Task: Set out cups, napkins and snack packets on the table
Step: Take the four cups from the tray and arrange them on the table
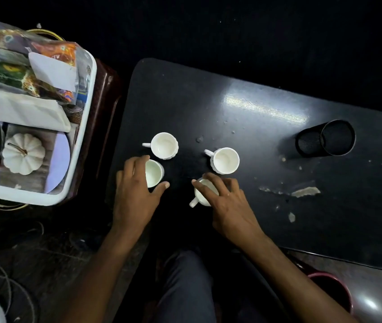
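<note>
Several white cups stand on the black table. The far left cup and the far right cup stand free. My left hand curls over the near left cup, fingers on its rim. My right hand grips the near right cup from above; its handle points toward me. Snack packets and white napkins lie in the white tub at the left.
A black mesh pen holder lies on its side at the table's right. The tabletop has chipped patches. A white pumpkin ornament sits in the tub. A dark red bucket stands at lower right. Cables lie on the floor.
</note>
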